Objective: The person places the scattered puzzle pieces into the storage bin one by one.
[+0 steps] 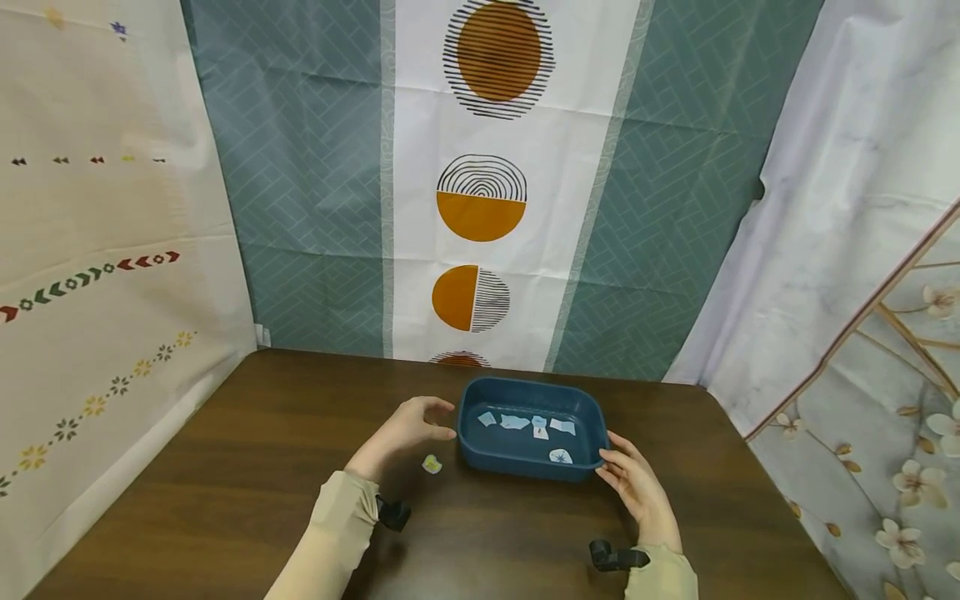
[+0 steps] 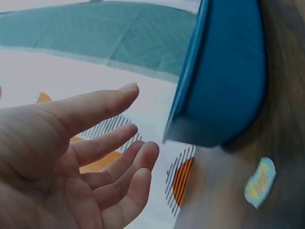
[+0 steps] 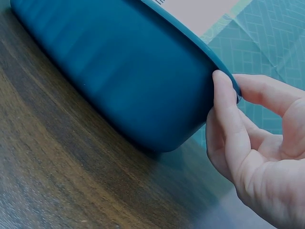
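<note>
A blue plastic basin [image 1: 517, 463] stands on the brown table, with several small paper cutouts [image 1: 515, 422] lying on its floor. At its right end, my right hand [image 1: 637, 487] pinches the rim; the right wrist view shows thumb and fingers on either side of the basin's lip [image 3: 209, 52]. Off the left end, my left hand [image 1: 408, 429] hangs apart from the basin wall [image 2: 228, 71], fingers loosely bent and holding nothing. A small yellow-green cutout [image 1: 431, 464] with a pale edge lies on the table, just right of the left wrist.
The wooden table [image 1: 247, 450] runs back to a teal and white patterned curtain [image 1: 322, 208]. Pale printed cloths hang at the left [image 1: 112, 275] and right [image 1: 847, 250]. A black camera mount [image 1: 392, 512] sits on the left wrist, another mount [image 1: 618, 557] on the right.
</note>
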Available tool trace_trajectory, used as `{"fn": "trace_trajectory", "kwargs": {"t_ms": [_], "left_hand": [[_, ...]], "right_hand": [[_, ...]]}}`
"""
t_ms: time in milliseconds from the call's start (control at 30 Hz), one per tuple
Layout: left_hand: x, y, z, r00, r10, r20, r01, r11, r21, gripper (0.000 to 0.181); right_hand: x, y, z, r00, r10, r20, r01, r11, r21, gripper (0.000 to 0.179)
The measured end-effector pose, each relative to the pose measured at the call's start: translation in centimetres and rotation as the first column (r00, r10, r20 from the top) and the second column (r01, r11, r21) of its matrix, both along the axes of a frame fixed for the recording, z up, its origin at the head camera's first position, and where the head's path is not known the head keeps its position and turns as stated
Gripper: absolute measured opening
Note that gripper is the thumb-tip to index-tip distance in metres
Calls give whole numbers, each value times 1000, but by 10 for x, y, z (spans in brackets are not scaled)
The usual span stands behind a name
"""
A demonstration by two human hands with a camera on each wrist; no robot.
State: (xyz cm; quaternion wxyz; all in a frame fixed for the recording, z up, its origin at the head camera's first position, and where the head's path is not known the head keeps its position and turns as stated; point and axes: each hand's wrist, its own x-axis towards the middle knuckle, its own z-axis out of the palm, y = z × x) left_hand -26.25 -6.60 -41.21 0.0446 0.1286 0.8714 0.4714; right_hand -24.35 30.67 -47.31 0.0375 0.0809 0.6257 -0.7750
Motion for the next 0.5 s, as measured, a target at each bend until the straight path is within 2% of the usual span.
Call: {"fn": "trace_trajectory", "kwargs": {"t_ms": [167,300,500], "left_hand": [[3,-11,-10,1000,-8,6,9,998,-60,45],[4,-17,-22,1000,-18,24,20,994,-104,48],[5,-23,-36,996,-34,85,41,995,-91,52]], "right_hand": [[0,0,0,1000,-3,0,3,1000,0,49],[0,1,0,1000,-1,7,1,1000,0,48],[1,1,0,1000,4,9,-4,1000,-8,52]]}}
